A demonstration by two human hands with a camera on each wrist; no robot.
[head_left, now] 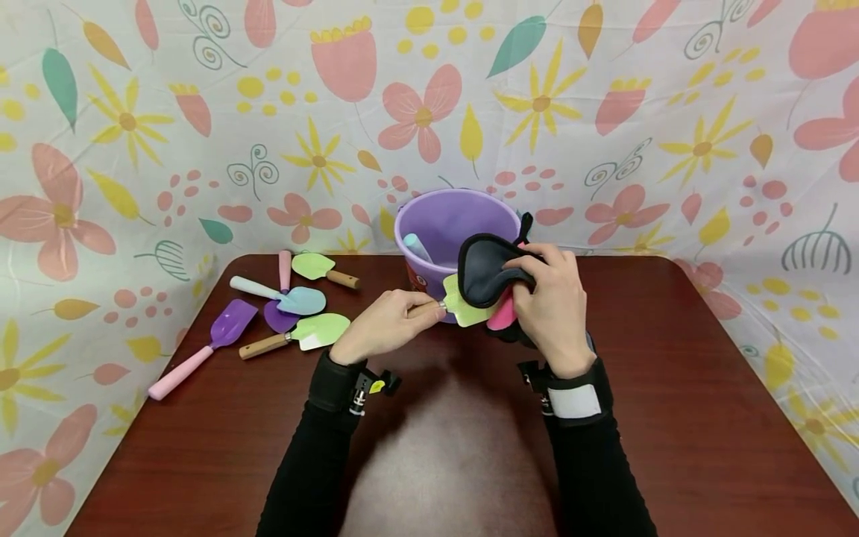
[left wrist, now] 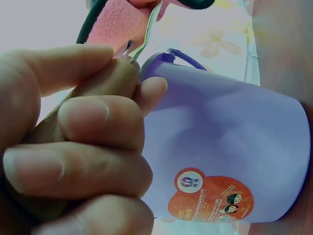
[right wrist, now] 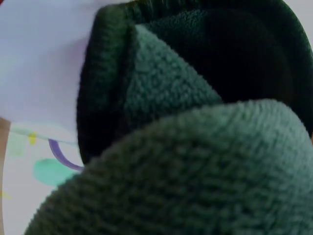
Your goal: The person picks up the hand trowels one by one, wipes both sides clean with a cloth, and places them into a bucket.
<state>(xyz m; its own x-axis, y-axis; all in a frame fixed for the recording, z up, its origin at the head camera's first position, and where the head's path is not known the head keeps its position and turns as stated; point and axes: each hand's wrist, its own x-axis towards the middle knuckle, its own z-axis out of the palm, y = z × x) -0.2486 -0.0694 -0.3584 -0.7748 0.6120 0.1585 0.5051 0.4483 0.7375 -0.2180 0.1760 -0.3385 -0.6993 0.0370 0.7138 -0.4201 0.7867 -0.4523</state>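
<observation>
Wiping green trowel [head_left: 466,306] w/ cloth [head_left: 485,274], bucket [left wrist: 230,147] sticker unreadable

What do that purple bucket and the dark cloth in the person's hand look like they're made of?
The purple bucket looks like smooth moulded plastic: even colour, soft sheen, a printed sticker on its side. The dark cloth, gripped by the right hand, seems a fleecy fabric, matte and nubbly in the right wrist view, probably microfibre.

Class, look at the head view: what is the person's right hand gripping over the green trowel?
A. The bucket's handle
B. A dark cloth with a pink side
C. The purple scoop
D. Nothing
B: the right hand grips the dark cloth against the green trowel, whose handle the left hand holds.
</observation>
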